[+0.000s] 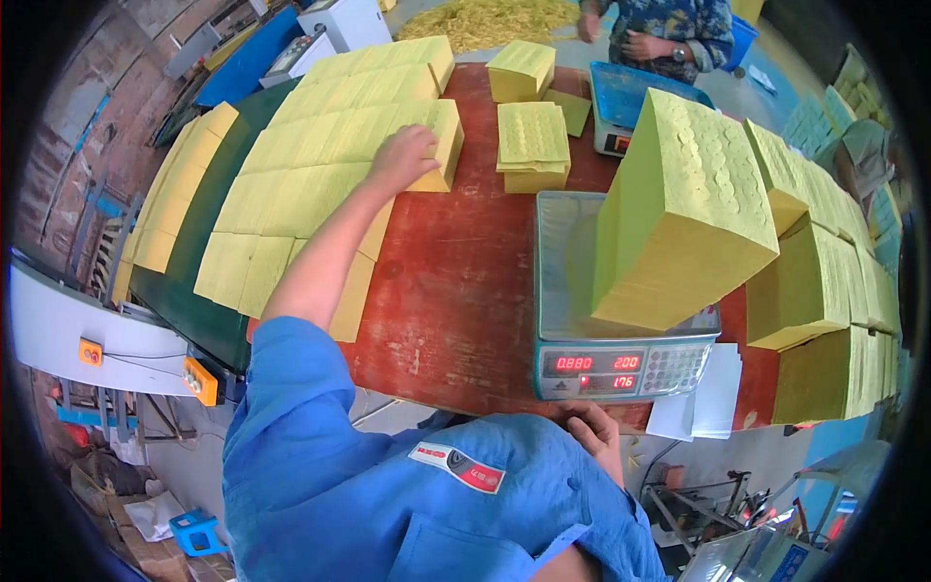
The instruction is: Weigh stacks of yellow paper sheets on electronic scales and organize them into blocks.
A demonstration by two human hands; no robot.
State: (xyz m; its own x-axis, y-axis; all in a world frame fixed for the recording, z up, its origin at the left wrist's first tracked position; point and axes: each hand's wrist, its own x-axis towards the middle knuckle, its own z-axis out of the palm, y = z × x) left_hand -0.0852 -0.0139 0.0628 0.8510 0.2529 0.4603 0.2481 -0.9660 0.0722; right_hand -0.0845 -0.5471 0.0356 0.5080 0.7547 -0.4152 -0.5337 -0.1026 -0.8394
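Note:
My left arm stretches out over rows of yellow paper stacks (320,145) laid side by side at the left of the red table. My left hand (402,158) is closed over the top right end of one row, its fingers curled on the end paper stack (444,145). Low at the table's front edge, my right hand (593,432) has its fingers curled in; whatever may be inside them is hidden. Just beyond it stands a digital scale (558,291) with a lit red display. A tall yellow paper block (684,233) with scalloped cut marks on top sits on its pan.
Two smaller paper stacks (533,145) stand mid-table on the red tabletop (456,291). More yellow blocks (815,281) line the right side. White sheets (713,388) lie beside the scale. Across the table, a person in a patterned sleeve (679,29) stands by a second scale (621,92).

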